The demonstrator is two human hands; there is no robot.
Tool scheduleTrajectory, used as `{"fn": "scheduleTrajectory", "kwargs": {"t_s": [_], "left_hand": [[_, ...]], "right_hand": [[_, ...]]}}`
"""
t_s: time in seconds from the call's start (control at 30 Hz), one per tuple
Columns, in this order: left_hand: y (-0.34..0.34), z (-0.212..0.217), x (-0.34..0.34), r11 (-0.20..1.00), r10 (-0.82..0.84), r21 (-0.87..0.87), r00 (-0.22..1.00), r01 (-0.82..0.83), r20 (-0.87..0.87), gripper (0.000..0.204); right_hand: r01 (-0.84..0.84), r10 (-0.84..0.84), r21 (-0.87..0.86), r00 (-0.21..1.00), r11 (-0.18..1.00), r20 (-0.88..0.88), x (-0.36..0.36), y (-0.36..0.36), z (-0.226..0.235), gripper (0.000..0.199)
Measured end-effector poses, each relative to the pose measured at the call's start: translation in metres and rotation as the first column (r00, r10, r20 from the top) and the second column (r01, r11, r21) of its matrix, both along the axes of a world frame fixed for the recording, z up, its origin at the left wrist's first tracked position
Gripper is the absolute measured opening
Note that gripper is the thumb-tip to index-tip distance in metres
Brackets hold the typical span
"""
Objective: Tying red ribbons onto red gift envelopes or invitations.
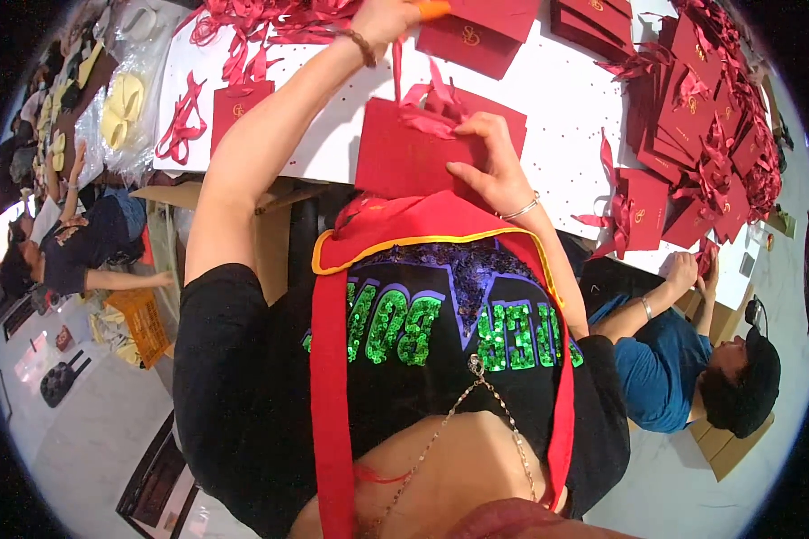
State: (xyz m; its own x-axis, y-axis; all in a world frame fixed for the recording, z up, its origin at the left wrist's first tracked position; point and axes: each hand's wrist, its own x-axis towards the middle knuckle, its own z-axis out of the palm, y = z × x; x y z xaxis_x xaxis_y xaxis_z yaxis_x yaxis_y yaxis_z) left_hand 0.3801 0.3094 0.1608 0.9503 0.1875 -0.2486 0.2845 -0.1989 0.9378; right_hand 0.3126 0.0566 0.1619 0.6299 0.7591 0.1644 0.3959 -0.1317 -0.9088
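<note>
Head view: the left arm stretches up and forward, its elbow bent a little, bringing the left hand [385,22] to the top edge beside an orange piece [434,9]; its fingers are partly cut off, so whether it grasps anything cannot be told. The right hand [502,176] bends in from the right over a bag [395,153], thumb and forefinger spread apart on its near face; whether they grip it cannot be told. That bag lies on the white bench [553,135] at its near edge, in front of the apron [431,214]. It is flat, oblong and deep red, with a matte, papery look. A glossy, satin-like ribbon [436,124] loops loosely over its upper part. More red bags [688,112] with gold marks are heaped on the right, their ribbons tangled and crinkled.
</note>
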Motion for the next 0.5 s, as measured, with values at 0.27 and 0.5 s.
{"fn": "scheduleTrajectory", "kwargs": {"t_s": [0.27, 0.5], "left_hand": [[0.015, -0.002, -0.014, 0.926, 0.016, -0.378, 0.999, 0.000, 0.039, 0.042], [0.001, -0.030, -0.108, 0.888, 0.274, -0.364, 0.959, -0.281, -0.070, 0.039]], "right_hand": [[0.120, -0.110, 0.112, 0.990, 0.987, -0.088, -0.004, 0.002, -0.023, 0.042], [0.300, -0.268, 0.206, 0.949, 0.931, -0.169, 0.010, 0.000, -0.034, 0.044]]}}
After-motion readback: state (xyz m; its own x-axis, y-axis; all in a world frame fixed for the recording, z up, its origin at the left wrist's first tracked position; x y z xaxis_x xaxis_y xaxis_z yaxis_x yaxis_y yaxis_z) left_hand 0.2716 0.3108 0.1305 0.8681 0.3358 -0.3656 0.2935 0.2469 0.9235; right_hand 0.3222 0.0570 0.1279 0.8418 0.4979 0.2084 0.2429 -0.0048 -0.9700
